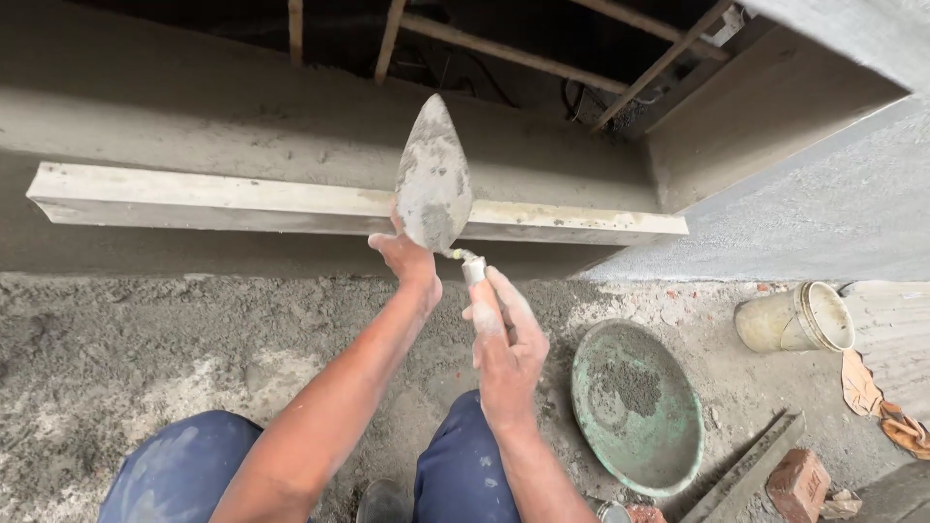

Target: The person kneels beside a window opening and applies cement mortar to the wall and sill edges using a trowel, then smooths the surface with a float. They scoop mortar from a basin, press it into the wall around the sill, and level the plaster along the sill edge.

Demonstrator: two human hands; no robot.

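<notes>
grey mortar coats the trowel (433, 179), which stands nearly upright, tip up, in front of the plank (291, 205). the right hand (506, 341) is closed round the trowel's handle, fingers wrapped tight, the handle mostly hidden inside the grip. the left hand (409, 261) is at the lower left edge of the blade, fingers touching it from behind; how far that hand is open cannot be told, since the blade covers the fingertips. both forearms rise from the bottom of the view over blue trousers (184, 470).

the plank is pale and long, lying level against a freshly rendered wall face (194, 126), its right end stopping near an angled corner. the trowel blade overlaps the plank's middle section in the view; whether it touches the plank cannot be told.

on the floor (116, 358), rough with sand and mortar dust, a green pan (668, 446) sits just right of the right hand, with a small heap of mortar in it. a pale bucket (794, 320) lies on its side further right, well apart from the hands. a red brick (796, 484) and a flat strip (746, 470) lie at the lower right.
</notes>
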